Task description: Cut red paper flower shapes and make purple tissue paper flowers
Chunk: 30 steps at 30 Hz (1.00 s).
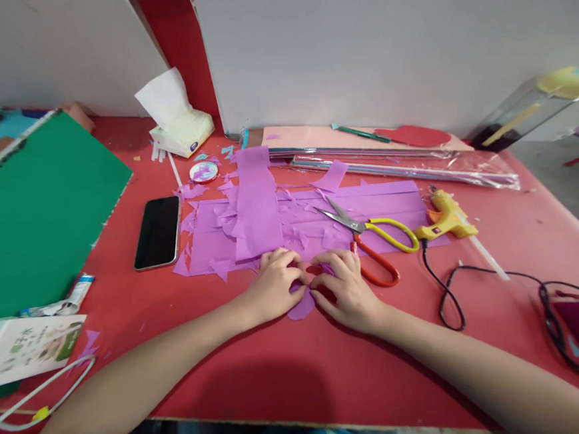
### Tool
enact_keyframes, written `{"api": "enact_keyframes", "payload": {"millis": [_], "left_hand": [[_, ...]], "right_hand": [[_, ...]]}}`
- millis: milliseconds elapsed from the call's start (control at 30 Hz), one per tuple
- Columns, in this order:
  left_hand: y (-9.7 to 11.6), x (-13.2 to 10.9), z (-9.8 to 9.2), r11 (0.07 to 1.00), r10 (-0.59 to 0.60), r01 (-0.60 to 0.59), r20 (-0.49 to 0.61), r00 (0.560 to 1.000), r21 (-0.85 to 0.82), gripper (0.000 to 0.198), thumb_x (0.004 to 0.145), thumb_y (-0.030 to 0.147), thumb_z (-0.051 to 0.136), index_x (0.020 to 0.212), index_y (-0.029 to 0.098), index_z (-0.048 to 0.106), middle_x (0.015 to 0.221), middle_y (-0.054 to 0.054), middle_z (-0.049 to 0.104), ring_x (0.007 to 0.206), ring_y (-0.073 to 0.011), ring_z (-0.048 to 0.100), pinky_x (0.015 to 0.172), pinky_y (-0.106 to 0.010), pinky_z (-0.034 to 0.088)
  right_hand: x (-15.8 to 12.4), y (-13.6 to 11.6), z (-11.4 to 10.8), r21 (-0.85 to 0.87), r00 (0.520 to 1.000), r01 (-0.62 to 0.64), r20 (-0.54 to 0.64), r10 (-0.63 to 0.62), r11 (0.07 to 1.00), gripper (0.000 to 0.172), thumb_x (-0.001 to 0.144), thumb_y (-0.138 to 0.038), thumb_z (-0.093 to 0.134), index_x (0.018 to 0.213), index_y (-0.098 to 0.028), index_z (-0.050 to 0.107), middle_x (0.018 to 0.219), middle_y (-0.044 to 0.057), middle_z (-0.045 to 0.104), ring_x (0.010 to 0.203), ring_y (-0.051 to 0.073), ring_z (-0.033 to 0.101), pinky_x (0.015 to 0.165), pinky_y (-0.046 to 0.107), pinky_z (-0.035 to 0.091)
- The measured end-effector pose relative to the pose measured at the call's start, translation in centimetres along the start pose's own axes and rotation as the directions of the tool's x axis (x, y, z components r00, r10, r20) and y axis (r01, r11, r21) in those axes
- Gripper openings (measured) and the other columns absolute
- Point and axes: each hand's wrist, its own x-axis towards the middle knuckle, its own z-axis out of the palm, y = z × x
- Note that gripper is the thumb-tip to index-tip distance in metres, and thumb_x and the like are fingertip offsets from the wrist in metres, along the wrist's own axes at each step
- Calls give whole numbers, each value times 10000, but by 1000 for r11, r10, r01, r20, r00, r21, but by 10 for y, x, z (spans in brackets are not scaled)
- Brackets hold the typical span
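I log: left hand and right hand equally near; fingers pinched on paper scrap lying between them; scissors just beyond right hand.

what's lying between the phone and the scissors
In the head view, purple paper fills that stretch: flat sheets, a long strip and scraps on the red table.
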Motion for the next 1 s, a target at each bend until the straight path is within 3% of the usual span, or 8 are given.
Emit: {"api": "enact_keyframes", "payload": {"millis": [367, 667, 1000], "left_hand": [[-3, 4, -3, 999, 46, -46, 35, 998, -11, 67, 718, 159, 601, 733, 176, 664, 889, -36, 579, 947, -196, 480, 834, -358, 343], [-3, 5, -6, 998, 65, -64, 47, 997, -18, 86, 734, 164, 582, 720, 191, 662, 905, -29, 588, 941, -193, 480, 837, -359, 339], [-6, 4, -3, 998, 66, -65, 35, 997, -22, 86, 741, 182, 587, 751, 205, 670, 910, -33, 573, 948, -191, 476, 833, -351, 339]], "right_hand": [[1, -1, 2, -54, 1000, 24, -2, -24, 998, 122, 814, -166, 511, 728, -171, 597, 1008, 89, 576, 984, 256, 423, 845, 440, 322], [0, -3, 1, -113, 997, 19, -74, -28, 993, 59, 785, -184, 552, 825, -176, 594, 1069, 109, 542, 997, 266, 428, 857, 450, 327], [-3, 1, 6, -171, 993, 78, -76, -92, 982, 90, 798, -147, 530, 744, -193, 586, 1045, 82, 553, 1009, 255, 417, 879, 467, 328]]}}
